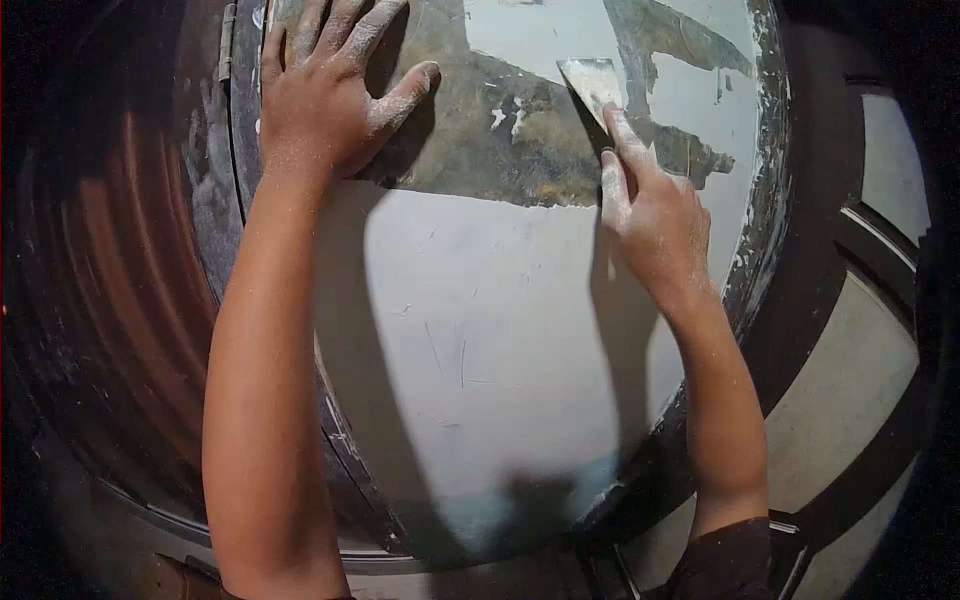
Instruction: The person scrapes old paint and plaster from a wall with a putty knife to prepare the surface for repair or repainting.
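Observation:
My right hand (655, 215) is closed around a scraper (592, 80), its wide flat blade pointing up and away. The blade lies on or just over a panel (490, 300) that is partly coated white, at the border of a bare grey-brown area (450, 130). My left hand (325, 95) rests with fingers spread on the upper left of the panel, holding nothing. White dust covers the fingers of both hands. The scraper's handle is mostly hidden inside my right hand.
A metal hinge (226, 45) sits on the dark frame left of the panel. Brown curved wood (130, 250) stands further left. To the right is a dark frame with pale panes (845, 370). White flakes (507, 115) cling to the bare area.

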`<state>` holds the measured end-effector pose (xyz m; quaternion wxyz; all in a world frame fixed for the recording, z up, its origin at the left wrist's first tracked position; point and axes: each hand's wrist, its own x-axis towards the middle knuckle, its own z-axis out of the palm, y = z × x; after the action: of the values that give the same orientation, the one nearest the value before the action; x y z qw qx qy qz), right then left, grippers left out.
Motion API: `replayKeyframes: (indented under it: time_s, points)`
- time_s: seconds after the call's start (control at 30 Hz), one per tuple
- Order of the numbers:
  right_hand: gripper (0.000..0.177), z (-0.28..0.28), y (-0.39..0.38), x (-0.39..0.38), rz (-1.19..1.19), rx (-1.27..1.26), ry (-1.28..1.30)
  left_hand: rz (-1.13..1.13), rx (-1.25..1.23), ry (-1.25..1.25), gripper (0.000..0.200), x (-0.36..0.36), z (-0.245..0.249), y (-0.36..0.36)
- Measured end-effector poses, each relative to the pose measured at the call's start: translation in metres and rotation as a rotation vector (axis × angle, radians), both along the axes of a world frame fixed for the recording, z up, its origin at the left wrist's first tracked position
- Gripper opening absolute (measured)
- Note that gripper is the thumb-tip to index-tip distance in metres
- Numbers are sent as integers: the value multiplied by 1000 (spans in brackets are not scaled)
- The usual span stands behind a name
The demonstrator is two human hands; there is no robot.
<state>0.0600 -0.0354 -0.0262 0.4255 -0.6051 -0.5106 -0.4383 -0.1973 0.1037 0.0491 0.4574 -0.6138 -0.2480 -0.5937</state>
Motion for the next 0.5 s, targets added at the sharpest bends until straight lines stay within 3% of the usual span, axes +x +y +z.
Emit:
replayKeyframes:
  time_s: [0.17, 0.37, 0.43, 0.5]
  points:
    - [47, 48, 12, 2, 35, 79, -43, -25, -7, 10, 73, 1, 3, 0]
    - [54, -11, 4, -1, 88, -53, 102, -8, 22, -6, 73, 0, 2, 4]
    - [50, 8, 14, 4, 79, 88, -21, 3, 39, -12, 73, 3, 3, 4]
    - [47, 41, 13, 0, 82, 75, 16, 1, 49, -25, 72, 3, 2, 6]
